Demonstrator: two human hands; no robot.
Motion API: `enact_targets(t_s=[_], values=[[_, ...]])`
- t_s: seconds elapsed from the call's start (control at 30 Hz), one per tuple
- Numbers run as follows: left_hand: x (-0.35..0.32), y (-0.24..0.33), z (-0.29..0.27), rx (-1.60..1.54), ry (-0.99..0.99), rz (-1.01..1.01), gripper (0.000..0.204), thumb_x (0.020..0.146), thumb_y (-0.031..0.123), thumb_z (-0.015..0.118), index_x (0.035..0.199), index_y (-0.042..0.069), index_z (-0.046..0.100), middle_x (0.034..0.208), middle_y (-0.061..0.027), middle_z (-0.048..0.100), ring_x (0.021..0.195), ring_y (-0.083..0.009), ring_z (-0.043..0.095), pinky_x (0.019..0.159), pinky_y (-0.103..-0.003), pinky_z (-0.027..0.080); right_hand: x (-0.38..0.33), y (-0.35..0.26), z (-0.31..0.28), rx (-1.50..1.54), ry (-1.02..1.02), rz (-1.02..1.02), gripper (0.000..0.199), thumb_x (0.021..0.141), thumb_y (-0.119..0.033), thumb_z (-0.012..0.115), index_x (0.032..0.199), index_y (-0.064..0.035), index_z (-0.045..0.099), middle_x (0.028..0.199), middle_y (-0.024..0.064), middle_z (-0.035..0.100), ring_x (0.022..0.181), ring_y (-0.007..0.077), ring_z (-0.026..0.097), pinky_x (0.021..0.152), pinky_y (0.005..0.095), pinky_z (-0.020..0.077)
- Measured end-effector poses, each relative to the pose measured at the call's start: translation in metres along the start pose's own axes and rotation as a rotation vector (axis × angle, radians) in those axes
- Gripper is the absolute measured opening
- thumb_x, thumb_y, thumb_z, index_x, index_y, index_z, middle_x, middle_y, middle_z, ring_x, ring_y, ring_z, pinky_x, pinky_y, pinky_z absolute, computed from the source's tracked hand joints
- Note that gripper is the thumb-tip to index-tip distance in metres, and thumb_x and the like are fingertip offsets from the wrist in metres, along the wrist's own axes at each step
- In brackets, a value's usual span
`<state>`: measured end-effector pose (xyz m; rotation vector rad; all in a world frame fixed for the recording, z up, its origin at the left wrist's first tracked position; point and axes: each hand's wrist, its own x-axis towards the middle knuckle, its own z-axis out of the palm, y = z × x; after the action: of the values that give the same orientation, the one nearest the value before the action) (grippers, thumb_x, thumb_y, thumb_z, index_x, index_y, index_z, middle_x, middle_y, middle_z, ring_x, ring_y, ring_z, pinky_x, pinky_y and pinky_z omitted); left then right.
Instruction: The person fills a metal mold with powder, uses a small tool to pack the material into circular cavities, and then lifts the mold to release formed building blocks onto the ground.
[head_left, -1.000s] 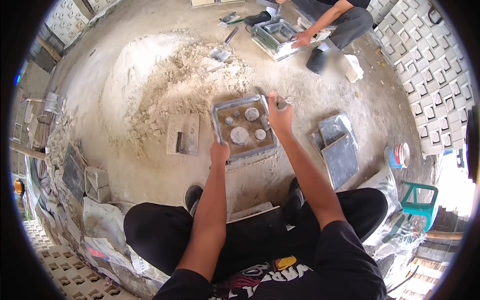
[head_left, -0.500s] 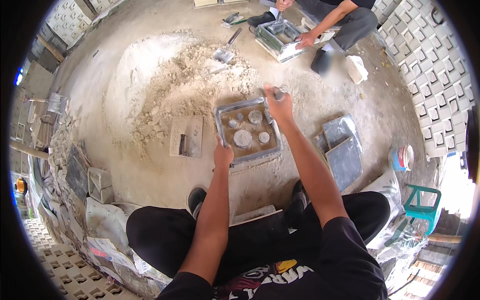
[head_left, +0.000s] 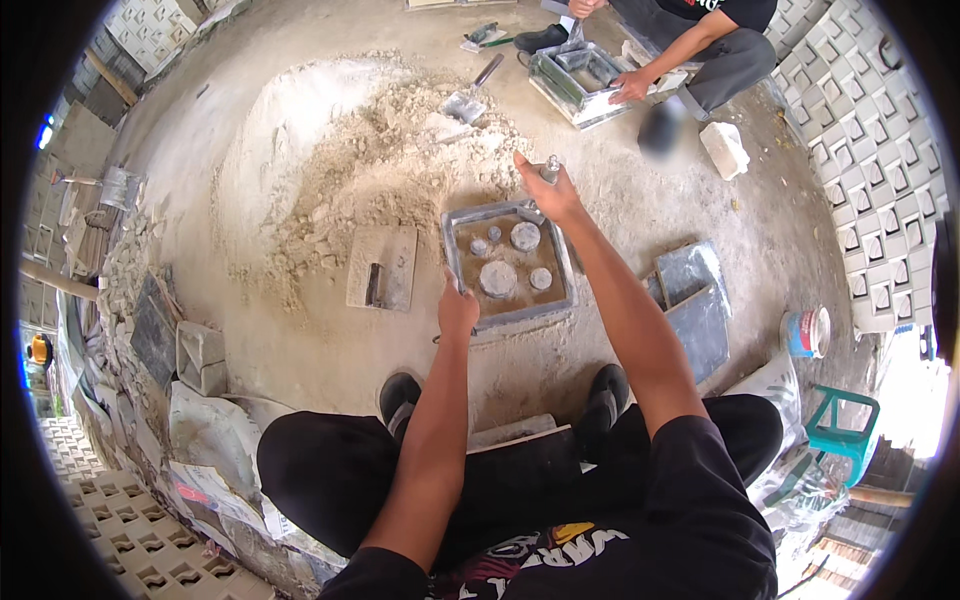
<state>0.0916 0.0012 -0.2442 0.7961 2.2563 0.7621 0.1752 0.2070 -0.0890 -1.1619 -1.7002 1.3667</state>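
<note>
Mould frame (head_left: 525, 315), grey (and dusty), surrounds five discs (head_left: 497, 279).

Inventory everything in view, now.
Frame: 1, grey, centre
Round pieces: 5, pale grey, inside frame
Handled tool: 1, grey, in right hand
Powdery heap: 1, beige, beyond frame
Scoop: 1, grey, on heap
Handled board: 1, beige, left of frame
Slabs: at least 2, dark grey, right
Bucket: 1, multicoloured, right
Stool: 1, green, lower right
Second frame: 1, grey, top
Co-worker: 1, dark clothes, top right
Patterned blocks: many, pale, right wall
Left hand: 1, bare, frame's left side
Right hand: 1, bare, frame's top-right corner
</note>
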Motion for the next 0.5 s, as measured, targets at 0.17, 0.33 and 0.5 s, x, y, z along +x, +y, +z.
enact_targets(t_s=[0.17, 0.33, 0.5], values=[[0.004, -0.017, -0.007, 0.019, 0.047, -0.009, 0.073, 0.086, 0.013, 0.054, 0.149, 0.007, 0.017, 0.117, -0.0251, 0.059, 0.106, -0.04, 0.058, 0.09, -0.045, 0.046, -0.003, 0.005, 0.019, 0.348, -0.167, -0.057, 0.031, 0.085, -0.03, 0.066, 0.068, -0.0073, 0.053, 0.061, -0.0029, 0.048, 0.055, 0.0075, 0.039, 0.052, 0.0265, 0.0332], [0.002, -0.006, -0.003, 0.014, 0.03, 0.013, 0.073, 0.087, 0.014, 0.054, 0.149, 0.007, 0.016, 0.117, -0.0258, 0.059, 0.105, -0.0405, 0.058, 0.089, -0.045, 0.046, 0.019, 0.034, 0.03, 0.237, -0.037, 0.007, 0.026, 0.084, -0.026, 0.064, 0.067, -0.0079, 0.055, 0.059, -0.0032, 0.05, 0.055, 0.0076, 0.043, 0.052, 0.0269, 0.0361], [0.0, 0.005, -0.012, -0.026, -0.03, -0.056, 0.073, 0.086, 0.016, 0.053, 0.149, 0.007, 0.017, 0.113, -0.0272, 0.06, 0.103, -0.042, 0.059, 0.089, -0.046, 0.046, 0.021, 0.041, 0.038, 0.085, -0.155, 0.042, 0.032, 0.081, -0.031, 0.063, 0.085, 0.0004, 0.056, 0.067, 0.0024, 0.057, 0.063, 0.0114, 0.052, 0.057, 0.0286, 0.0428]])
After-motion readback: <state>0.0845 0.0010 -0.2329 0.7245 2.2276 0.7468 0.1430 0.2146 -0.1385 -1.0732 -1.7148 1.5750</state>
